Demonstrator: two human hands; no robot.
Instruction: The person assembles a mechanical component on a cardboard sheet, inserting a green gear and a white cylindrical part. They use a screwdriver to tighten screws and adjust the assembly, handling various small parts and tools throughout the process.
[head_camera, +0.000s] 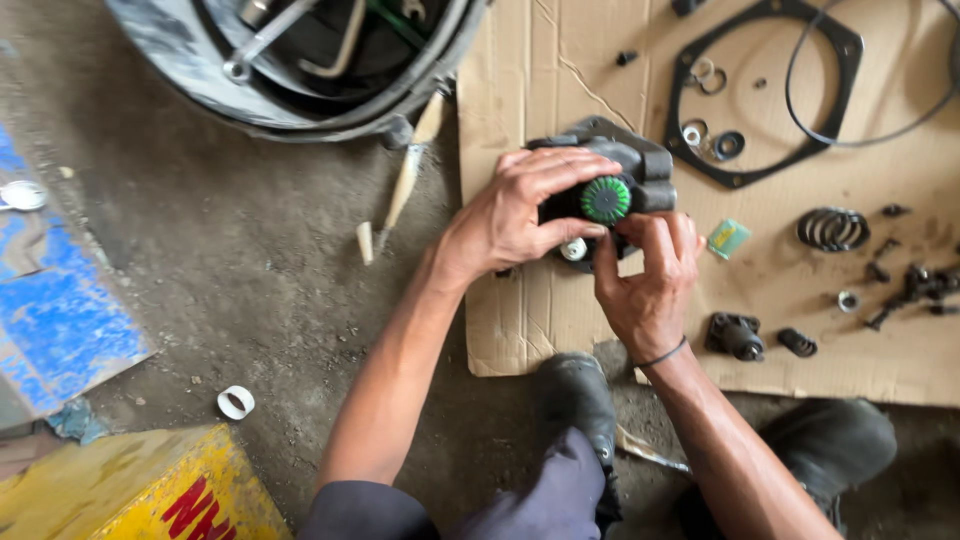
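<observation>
A dark grey metal housing (625, 160) rests on a sheet of cardboard (560, 70). My left hand (515, 215) grips it from the left side and over the top. My right hand (645, 280) is below it, fingers pinching a tool with a round green ribbed handle (606, 199) that points up at the camera. The tool's tip is hidden inside the housing. A small silver round part (573, 249) shows between my two hands.
On the cardboard lie a black gasket frame (690, 60), a thin black ring, a coil spring (832, 229), washers, bolts, a small green packet (728, 238) and dark small parts. A tyre with wrenches (300, 60) sits top left. A yellow box (140, 490) stands bottom left.
</observation>
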